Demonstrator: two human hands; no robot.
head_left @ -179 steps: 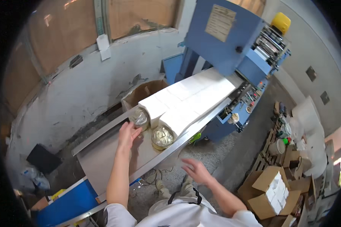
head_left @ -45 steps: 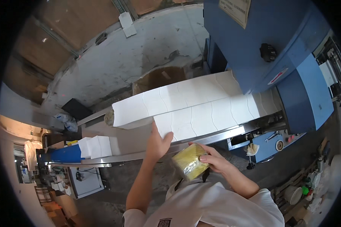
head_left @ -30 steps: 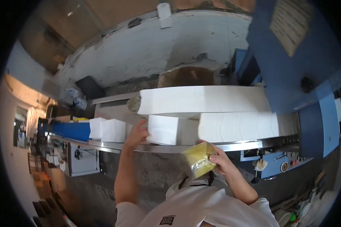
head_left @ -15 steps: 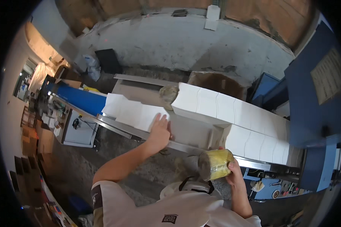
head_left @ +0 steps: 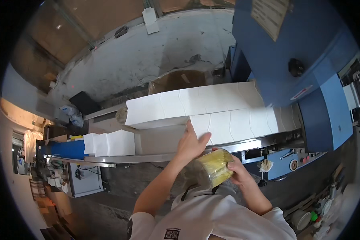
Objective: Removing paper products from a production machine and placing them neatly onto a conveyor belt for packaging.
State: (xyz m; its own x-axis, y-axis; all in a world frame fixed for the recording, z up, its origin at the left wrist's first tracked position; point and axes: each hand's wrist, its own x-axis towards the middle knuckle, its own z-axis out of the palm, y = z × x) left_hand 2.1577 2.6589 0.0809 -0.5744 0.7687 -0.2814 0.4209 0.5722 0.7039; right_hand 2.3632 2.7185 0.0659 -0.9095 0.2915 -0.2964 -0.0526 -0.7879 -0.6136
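My right hand [head_left: 238, 170] is wrapped round a yellow can [head_left: 216, 166] with a grey end and shiny clear wrapping, held close to my chest. My left hand [head_left: 191, 143] has its thumb and forefinger apart, and its fingertips are against the left end of the near row of white paper stacks [head_left: 232, 126]. Behind runs a longer far row of white paper stacks [head_left: 188, 100], with a round greyish weight-like thing [head_left: 121, 115] at its left end. Further left on the metal table stands a small group of white stacks [head_left: 112, 143].
The long metal table [head_left: 162, 140] runs left to a blue belt [head_left: 68, 149]. A tall blue machine [head_left: 292, 48] rises at the right, with a blue panel of knobs [head_left: 286, 162] below. A cardboard box [head_left: 176, 82] stands behind, by the wall. A grey cart [head_left: 84, 178] is at lower left.
My left hand has left the white stacks on the left and moved right to the near row's end. Those stacks now stand more upright. The view has turned right; the can stays in my right hand.
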